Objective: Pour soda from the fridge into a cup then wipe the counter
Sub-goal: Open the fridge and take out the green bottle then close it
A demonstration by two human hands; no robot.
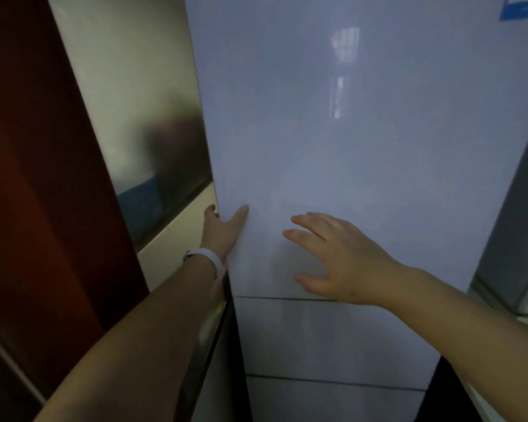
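Left hand (223,229) is the working grip: its fingers hook round the left edge of the upper fridge door (348,147), thumb laid on the door's front, just above the seam with the lower door (333,333). Right hand (333,257) is spread, fingers straight and apart, at the door face; contact is unclear. The door looks shut, so the soda is hidden inside. Best pull from the edge with a steady swing, lifting the right hand clear, and opening wide enough to see the shelves.
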